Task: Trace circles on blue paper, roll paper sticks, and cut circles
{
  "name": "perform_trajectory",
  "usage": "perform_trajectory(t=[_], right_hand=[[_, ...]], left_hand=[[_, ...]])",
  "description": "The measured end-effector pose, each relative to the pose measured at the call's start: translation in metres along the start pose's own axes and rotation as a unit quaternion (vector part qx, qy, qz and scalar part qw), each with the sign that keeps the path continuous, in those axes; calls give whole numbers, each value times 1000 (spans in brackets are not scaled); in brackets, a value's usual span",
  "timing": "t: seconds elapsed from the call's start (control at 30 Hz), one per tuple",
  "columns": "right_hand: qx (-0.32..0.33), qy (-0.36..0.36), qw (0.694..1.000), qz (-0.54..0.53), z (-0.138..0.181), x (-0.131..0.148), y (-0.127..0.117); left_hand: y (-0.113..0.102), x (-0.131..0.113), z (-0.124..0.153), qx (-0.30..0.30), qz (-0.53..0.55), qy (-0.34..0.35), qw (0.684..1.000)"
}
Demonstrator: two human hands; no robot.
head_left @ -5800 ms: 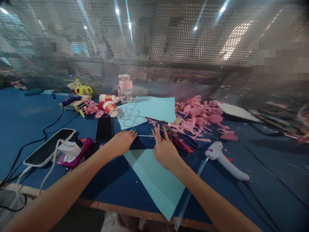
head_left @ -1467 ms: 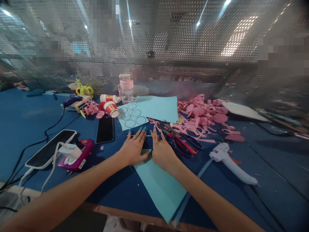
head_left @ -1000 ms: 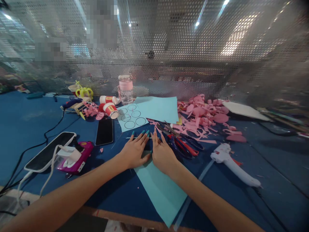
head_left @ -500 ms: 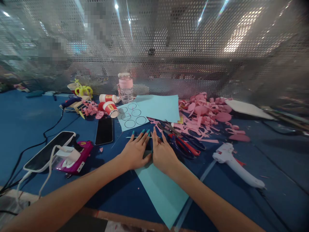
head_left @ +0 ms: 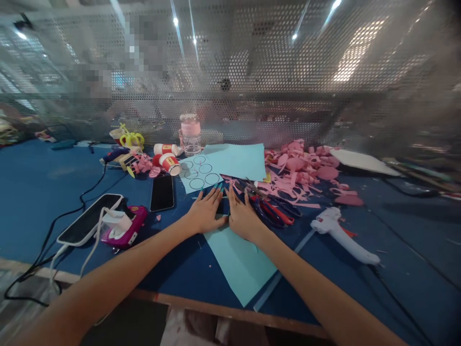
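My left hand [head_left: 205, 211] lies palm down with its fingers stretched out over the far end of a light blue paper sheet [head_left: 241, 266]. Beside it, my right hand [head_left: 243, 214] presses flat with straight fingers on the same end, and my left thumb reaches close to its edge. The sheet runs from under both hands toward the table's front edge; its far end is hidden. Just beyond my left fingertips is a light blue paper printed with circles [head_left: 197, 183]. Scissors with dark blue and red handles [head_left: 268, 211] lie right of my right hand.
Pink paper scraps [head_left: 298, 166] are heaped at the back right. A white glue gun [head_left: 345, 235] lies at right. At left are a black phone [head_left: 162, 193], a white-edged phone [head_left: 90, 221] with cables, and a purple box [head_left: 131, 228]. Paper cups [head_left: 170, 163] and a bottle [head_left: 190, 132] stand behind.
The camera view has shifted, so the table's front edge shows more. My hands stay flat on the paper, with only slight movement of the fingers.
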State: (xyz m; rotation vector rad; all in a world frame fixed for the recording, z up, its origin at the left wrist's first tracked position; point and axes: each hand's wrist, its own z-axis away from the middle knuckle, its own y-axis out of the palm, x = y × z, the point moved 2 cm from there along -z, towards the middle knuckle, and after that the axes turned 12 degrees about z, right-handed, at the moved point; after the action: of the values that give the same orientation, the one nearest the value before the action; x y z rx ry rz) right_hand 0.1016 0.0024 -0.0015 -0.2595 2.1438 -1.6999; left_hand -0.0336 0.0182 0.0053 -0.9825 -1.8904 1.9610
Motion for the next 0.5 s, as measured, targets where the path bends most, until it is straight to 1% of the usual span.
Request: perform_trajectory(t=[0.17, 0.37, 0.5], right_hand=[[1, -1, 1000, -10, 3, 2, -6], [-18, -11, 998, 51, 10, 9, -17], [-22, -11, 999, 41, 14, 10, -15]], left_hand=[[-2, -6, 7, 6, 1, 1, 1000], [-1, -18, 16, 6, -3, 3, 1000], [0, -21, 16, 17, 1, 1, 1000]])
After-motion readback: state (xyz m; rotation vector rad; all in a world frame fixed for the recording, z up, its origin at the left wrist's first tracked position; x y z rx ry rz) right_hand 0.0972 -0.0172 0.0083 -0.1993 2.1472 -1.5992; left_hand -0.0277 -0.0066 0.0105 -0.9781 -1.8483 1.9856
